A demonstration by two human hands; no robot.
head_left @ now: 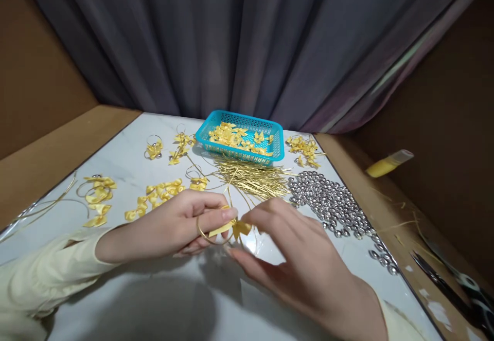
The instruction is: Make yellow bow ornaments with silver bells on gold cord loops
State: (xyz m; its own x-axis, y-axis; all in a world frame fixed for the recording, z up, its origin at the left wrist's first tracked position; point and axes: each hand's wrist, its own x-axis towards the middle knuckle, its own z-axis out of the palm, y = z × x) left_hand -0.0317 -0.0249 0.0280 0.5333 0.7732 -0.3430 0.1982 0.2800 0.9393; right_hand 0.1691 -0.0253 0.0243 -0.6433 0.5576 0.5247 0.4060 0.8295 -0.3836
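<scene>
A small yellow ribbon bow [240, 227] is pinched between both hands above the white worktop [127, 289]. The left hand [170, 228] grip is closed on it and a gold wire loop [204, 233]; the right hand [297, 264] grip is narrowed on the bow. A turquoise basket [278, 148] is seen behind.

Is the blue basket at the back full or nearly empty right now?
Partly filled. The blue basket holds a loose layer of yellow bows across its floor, well below the rim, with blue bottom showing between them.

Dim, overhead glare (edges warped).
</scene>
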